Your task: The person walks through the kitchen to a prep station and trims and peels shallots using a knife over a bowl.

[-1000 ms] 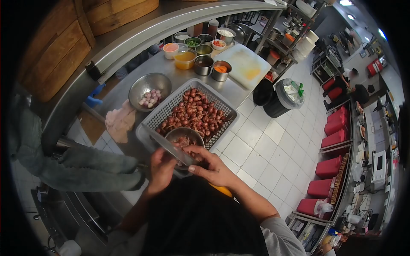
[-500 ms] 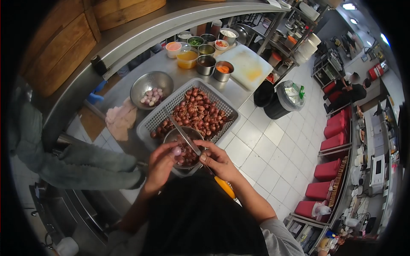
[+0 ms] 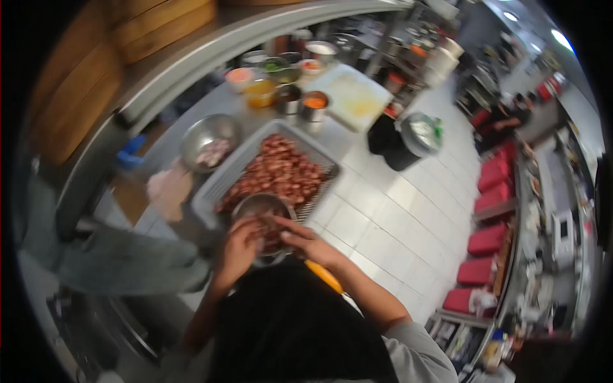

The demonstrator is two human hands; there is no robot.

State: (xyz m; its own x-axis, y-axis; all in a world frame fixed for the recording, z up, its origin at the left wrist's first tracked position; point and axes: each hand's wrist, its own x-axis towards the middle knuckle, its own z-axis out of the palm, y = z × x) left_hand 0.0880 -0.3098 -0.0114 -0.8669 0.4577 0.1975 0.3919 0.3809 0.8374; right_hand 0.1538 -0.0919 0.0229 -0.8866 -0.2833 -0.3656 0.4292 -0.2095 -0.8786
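Observation:
The frame is blurred by motion. Over a metal bowl [image 3: 258, 203] with reddish peelings, my left hand [image 3: 241, 247] has its fingers closed around something too smeared to make out. My right hand [image 3: 309, 242] meets it from the right and grips a knife, whose yellow handle [image 3: 324, 276] shows below the wrist; its blade cannot be made out. The bowl rests at the near corner of a grey perforated crate [image 3: 330, 185] holding several red shallots [image 3: 284, 167]. Farther left, peeled shallots [image 3: 213, 153] lie in a steel bowl [image 3: 193, 136].
A pinkish cloth [image 3: 170, 191] lies left of the crate. Behind are an orange-yellow tub [image 3: 260, 94], small metal containers and a cutting board [image 3: 353, 96]. A lined black bin [image 3: 401, 150] stands on the tiled floor, with red bins [image 3: 487, 240] farther right. People are in the background.
The view has shifted, and the scene sits slightly farther left. The knife blade and the pale shallot at my left fingers, visible half a second ago, are now lost in blur. My hands have drawn closer together.

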